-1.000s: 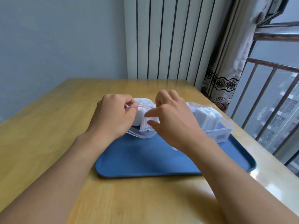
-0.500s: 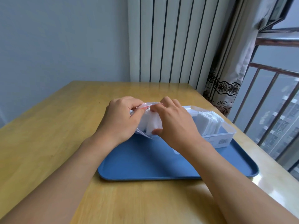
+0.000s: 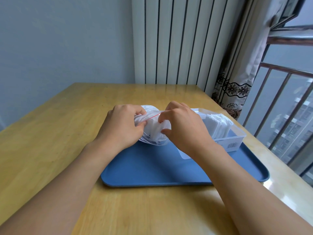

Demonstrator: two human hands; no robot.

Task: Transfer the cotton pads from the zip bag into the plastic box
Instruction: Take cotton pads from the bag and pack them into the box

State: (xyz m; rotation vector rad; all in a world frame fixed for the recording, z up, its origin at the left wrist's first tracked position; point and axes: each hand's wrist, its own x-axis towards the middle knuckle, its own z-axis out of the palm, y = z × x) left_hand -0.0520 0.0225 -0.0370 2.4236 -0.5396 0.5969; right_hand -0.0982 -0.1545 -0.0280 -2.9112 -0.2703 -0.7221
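Observation:
A clear zip bag (image 3: 153, 131) with a red seal line holds white cotton pads and hangs just above the far left part of the blue tray (image 3: 152, 167). My left hand (image 3: 123, 128) pinches the bag's mouth on the left. My right hand (image 3: 183, 129) pinches the mouth on the right, its fingers at the seal. To the right stands the clear plastic box (image 3: 233, 141) on the tray, with a row of white cotton pads (image 3: 218, 123) standing inside it. My right wrist hides the box's near left corner.
The tray lies on a wooden table (image 3: 50, 141). A white radiator (image 3: 169, 39) stands behind the table, and a patterned curtain (image 3: 233, 85) and a window railing (image 3: 279, 107) are at the right. The table's right edge runs close to the tray.
Both hands have shifted their hold on the bag's mouth, and the red seal line now shows stretched between them. The bag stays above the tray beside the box.

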